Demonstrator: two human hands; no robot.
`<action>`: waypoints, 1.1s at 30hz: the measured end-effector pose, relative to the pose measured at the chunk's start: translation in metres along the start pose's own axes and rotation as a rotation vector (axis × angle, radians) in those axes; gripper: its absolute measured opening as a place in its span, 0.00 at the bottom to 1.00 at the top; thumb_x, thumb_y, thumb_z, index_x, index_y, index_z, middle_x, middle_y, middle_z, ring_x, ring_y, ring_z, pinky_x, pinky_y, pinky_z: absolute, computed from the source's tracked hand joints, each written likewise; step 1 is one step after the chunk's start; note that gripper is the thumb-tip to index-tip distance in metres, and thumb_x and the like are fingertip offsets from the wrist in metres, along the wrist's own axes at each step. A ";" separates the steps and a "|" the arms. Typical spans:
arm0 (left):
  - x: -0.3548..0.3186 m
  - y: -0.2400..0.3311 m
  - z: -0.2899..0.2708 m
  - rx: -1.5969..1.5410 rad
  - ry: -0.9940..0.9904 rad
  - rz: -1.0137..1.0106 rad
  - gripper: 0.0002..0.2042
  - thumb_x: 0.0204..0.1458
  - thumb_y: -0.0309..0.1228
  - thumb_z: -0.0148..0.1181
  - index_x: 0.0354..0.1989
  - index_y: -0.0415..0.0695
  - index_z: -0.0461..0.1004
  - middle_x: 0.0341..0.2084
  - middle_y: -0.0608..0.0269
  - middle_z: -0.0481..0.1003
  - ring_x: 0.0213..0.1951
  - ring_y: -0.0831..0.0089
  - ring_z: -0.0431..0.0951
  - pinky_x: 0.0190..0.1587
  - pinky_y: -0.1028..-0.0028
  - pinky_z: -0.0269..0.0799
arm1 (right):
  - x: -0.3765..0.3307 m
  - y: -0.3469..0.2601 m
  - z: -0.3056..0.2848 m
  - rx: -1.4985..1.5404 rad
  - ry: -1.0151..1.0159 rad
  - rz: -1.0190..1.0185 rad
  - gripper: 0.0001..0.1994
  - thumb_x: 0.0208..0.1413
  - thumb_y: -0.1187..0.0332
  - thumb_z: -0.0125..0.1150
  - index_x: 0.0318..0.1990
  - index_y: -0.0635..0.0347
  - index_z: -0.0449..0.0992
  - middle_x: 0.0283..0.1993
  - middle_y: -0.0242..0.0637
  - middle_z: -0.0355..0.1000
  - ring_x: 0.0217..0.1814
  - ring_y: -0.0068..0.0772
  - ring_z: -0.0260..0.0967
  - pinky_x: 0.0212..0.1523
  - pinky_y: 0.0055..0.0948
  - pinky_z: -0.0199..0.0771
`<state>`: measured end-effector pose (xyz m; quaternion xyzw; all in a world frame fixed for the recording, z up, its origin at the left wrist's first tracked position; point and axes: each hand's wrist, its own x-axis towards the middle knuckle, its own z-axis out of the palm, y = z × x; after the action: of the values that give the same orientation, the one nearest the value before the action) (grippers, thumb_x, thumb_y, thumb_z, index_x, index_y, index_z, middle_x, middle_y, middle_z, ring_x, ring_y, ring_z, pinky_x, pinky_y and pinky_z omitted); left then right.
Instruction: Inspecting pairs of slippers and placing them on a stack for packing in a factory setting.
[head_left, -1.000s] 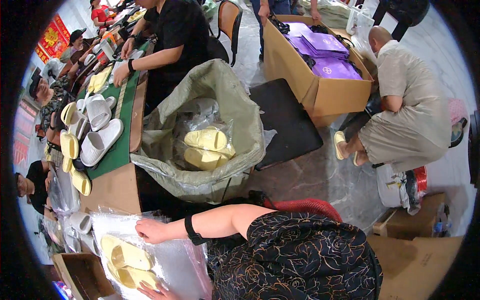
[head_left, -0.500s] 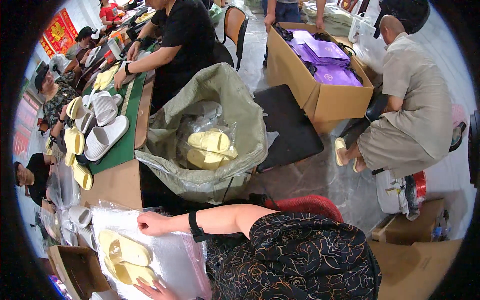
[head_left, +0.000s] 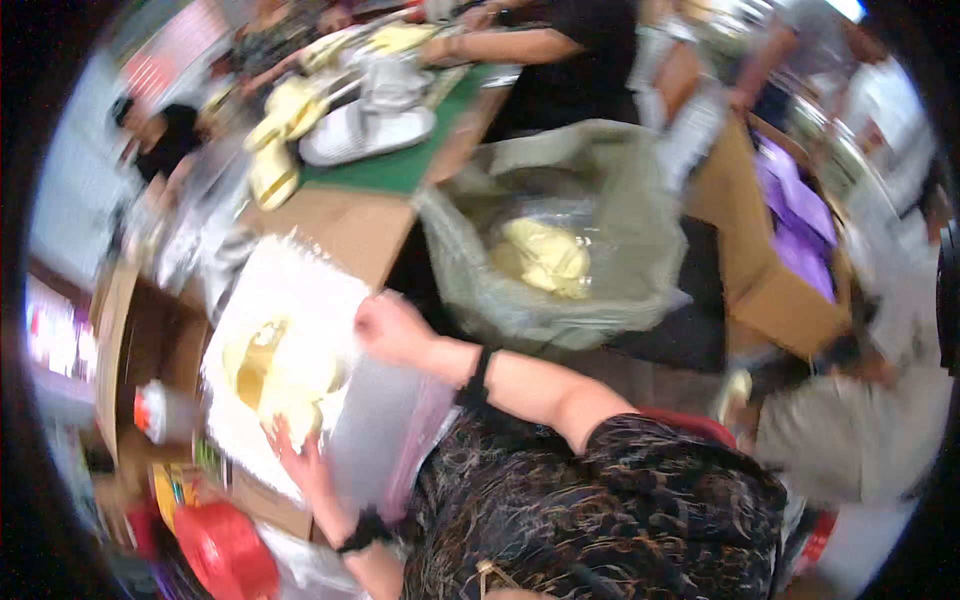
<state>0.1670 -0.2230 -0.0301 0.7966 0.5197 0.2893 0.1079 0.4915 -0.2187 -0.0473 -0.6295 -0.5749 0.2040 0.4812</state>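
A pair of pale yellow slippers [head_left: 285,365], washed out by glare, lies on a pile of clear plastic bags [head_left: 385,425]. It cannot be told whether the pair is inside the top bag. My left hand [head_left: 300,465] rests with fingers stretched out at the slippers' near end. At the far edge of the bags, my right hand [head_left: 397,332] is curled closed. Its fingertips are blurred, and anything between them is hidden. A dark band circles each wrist.
Beyond the bags stands a greenish woven sack [head_left: 460,285] holding bagged yellow slippers [head_left: 548,258]. White slippers [head_left: 365,135] and more yellow ones lie on a green mat [head_left: 375,180]. There is a cardboard box [head_left: 125,350] at left, a red roll [head_left: 225,550] below, and co-workers around.
The whole view has swung and blurred, bringing the bags nearer the middle and the red roll into sight. My left forearm shows more. Both hands stay by the slippers and bags.
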 end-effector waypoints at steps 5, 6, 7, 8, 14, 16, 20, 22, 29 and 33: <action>-0.013 0.021 -0.008 0.054 0.087 -0.030 0.36 0.52 0.41 0.70 0.70 0.50 0.66 0.75 0.41 0.52 0.74 0.42 0.54 0.72 0.51 0.57 | -0.013 -0.042 -0.030 -0.163 0.118 -0.191 0.13 0.53 0.73 0.58 0.47 0.61 0.75 0.50 0.51 0.73 0.56 0.57 0.68 0.57 0.50 0.69; -0.013 0.024 -0.007 0.063 0.084 -0.047 0.37 0.51 0.42 0.71 0.70 0.50 0.66 0.75 0.41 0.52 0.74 0.41 0.53 0.72 0.51 0.57 | -0.015 -0.052 -0.030 -0.192 0.151 -0.231 0.17 0.54 0.73 0.59 0.52 0.61 0.73 0.56 0.51 0.72 0.60 0.57 0.67 0.60 0.49 0.67; -0.013 0.027 -0.008 0.096 0.094 -0.046 0.37 0.51 0.42 0.71 0.70 0.50 0.66 0.75 0.41 0.52 0.74 0.41 0.53 0.72 0.51 0.57 | -0.013 -0.065 -0.025 -0.138 0.118 -0.361 0.18 0.55 0.71 0.59 0.55 0.61 0.73 0.59 0.50 0.70 0.63 0.56 0.64 0.63 0.49 0.65; -0.014 0.029 -0.008 0.124 0.099 -0.040 0.37 0.51 0.43 0.71 0.70 0.50 0.66 0.75 0.41 0.52 0.74 0.40 0.53 0.71 0.51 0.57 | -0.015 -0.077 -0.014 -0.094 0.072 -0.443 0.20 0.56 0.70 0.60 0.57 0.61 0.72 0.62 0.49 0.68 0.67 0.55 0.62 0.66 0.50 0.62; -0.015 0.023 -0.008 0.214 0.050 -0.022 0.45 0.45 0.39 0.69 0.75 0.51 0.57 0.76 0.40 0.47 0.75 0.41 0.52 0.71 0.52 0.59 | -0.037 -0.118 0.081 -0.217 -0.354 -0.774 0.30 0.61 0.53 0.61 0.68 0.55 0.67 0.75 0.46 0.59 0.81 0.50 0.48 0.79 0.50 0.48; -0.012 0.024 -0.004 0.253 0.039 -0.110 0.45 0.46 0.42 0.69 0.75 0.51 0.57 0.77 0.41 0.45 0.75 0.42 0.50 0.73 0.50 0.54 | -0.034 -0.105 0.092 -0.293 -0.427 -0.800 0.32 0.61 0.50 0.60 0.70 0.53 0.65 0.76 0.46 0.58 0.81 0.50 0.47 0.79 0.50 0.46; -0.017 0.028 -0.002 0.276 0.069 -0.111 0.45 0.49 0.53 0.68 0.75 0.51 0.58 0.77 0.41 0.45 0.76 0.43 0.47 0.75 0.49 0.48 | -0.026 -0.059 0.073 -0.371 -0.265 -0.682 0.36 0.64 0.48 0.56 0.75 0.53 0.59 0.81 0.46 0.48 0.83 0.49 0.42 0.81 0.49 0.40; -0.017 0.029 -0.001 0.270 0.133 -0.082 0.46 0.50 0.59 0.67 0.75 0.52 0.58 0.77 0.41 0.45 0.77 0.44 0.46 0.75 0.49 0.46 | -0.016 -0.034 0.049 -0.469 -0.226 -0.559 0.33 0.66 0.51 0.54 0.75 0.53 0.59 0.81 0.47 0.47 0.83 0.51 0.42 0.80 0.51 0.41; -0.015 0.023 0.002 0.255 0.130 -0.102 0.47 0.49 0.62 0.67 0.75 0.51 0.58 0.77 0.40 0.46 0.76 0.42 0.49 0.74 0.48 0.48 | -0.007 -0.044 -0.004 -0.579 0.060 -0.542 0.25 0.62 0.59 0.61 0.66 0.51 0.71 0.75 0.52 0.57 0.78 0.58 0.51 0.74 0.54 0.51; -0.016 0.026 -0.001 0.243 0.126 -0.101 0.48 0.49 0.60 0.68 0.75 0.51 0.57 0.76 0.39 0.46 0.76 0.41 0.49 0.74 0.48 0.49 | 0.004 -0.101 0.024 -0.203 0.058 -0.634 0.19 0.54 0.66 0.70 0.53 0.55 0.77 0.54 0.44 0.75 0.56 0.51 0.71 0.55 0.46 0.71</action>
<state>0.1816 -0.2486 -0.0230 0.7570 0.5960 0.2677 -0.0079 0.4202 -0.2184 0.0281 -0.4695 -0.7456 -0.0321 0.4718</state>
